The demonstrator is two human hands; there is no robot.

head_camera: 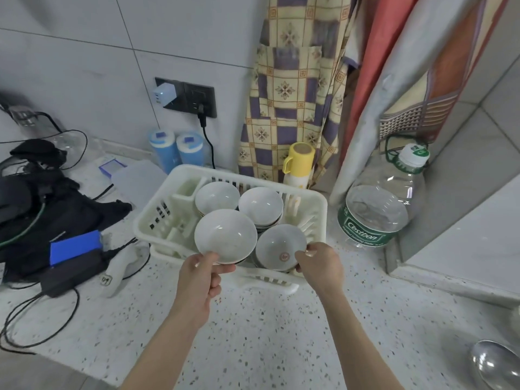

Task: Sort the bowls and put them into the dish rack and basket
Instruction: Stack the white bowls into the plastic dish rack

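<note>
White plastic forms the dish rack [315, 209], which sits on the speckled desk [253, 333] near the tiled wall; four groups of pale bowls show inside it. The left hand [201, 280] pinches the near rim of a white bowl [225, 235], thumb on the inner side and fingers curled under, so its grip is narrow and holding that bowl above the rack's front left part; the right hand [319, 266] curls its fingers round the near edge of a bowl with a red mark [280, 246], which tops a stack at the rack's front right. Two more bowl stacks stand behind, the back left bowl [216, 197] and the back right bowl [260, 204], close beside each other. A large water bottle [377, 206] stands just right of the rack; a yellow-lidded flask [298, 164] stands behind it; two blue canisters [177, 150] stand by the wall; black cables and clothing [42, 206] lie well to the left.
</note>
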